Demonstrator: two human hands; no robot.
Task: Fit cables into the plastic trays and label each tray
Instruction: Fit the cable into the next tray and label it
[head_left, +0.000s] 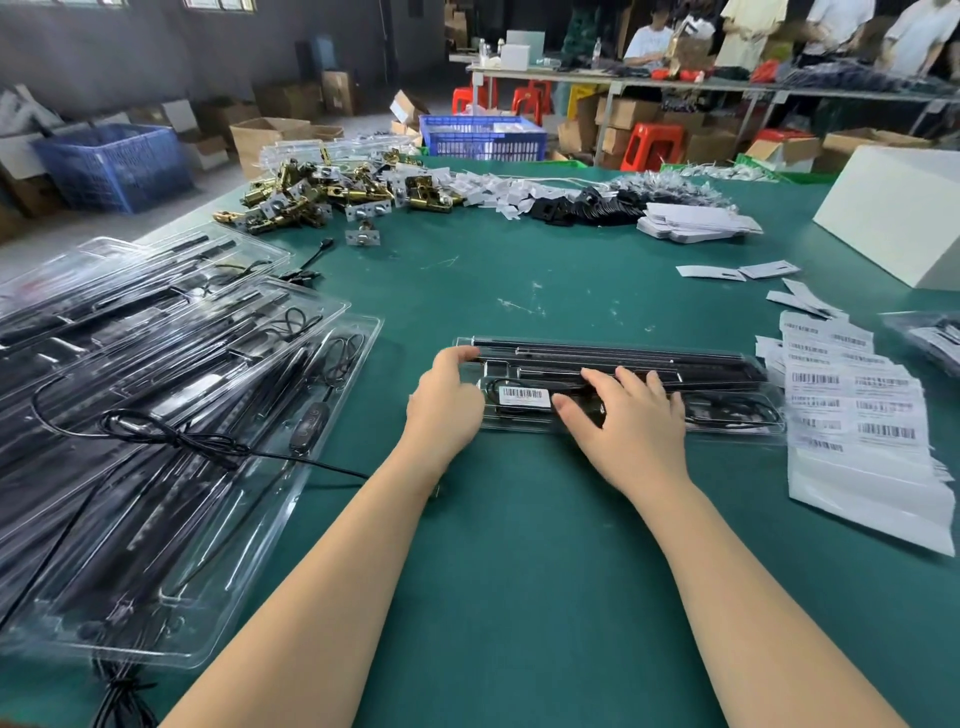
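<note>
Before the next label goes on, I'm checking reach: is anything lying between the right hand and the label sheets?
Nothing visible does. The right hand rests on the tray, and the label sheets lie just past the tray's right end on the green table.

Front and centre, a long clear plastic tray (727, 415) lies flat on the green counter (519, 519), its length running left to right. Black rods (701, 366) fill its far channels, and a thin black cable (737, 413) loops in the near compartment at the right end. A white barcode label (523, 395) sits on the tray's left part. Off to the left, a stack of clear plastic trays (156, 389) lies fanned and overlapping, each loaded with black rods, with loose black cable (171, 436) trailing across them. On the right, sheets of white barcode labels (852, 410) lie spread, just beside the tray's right end.
</note>
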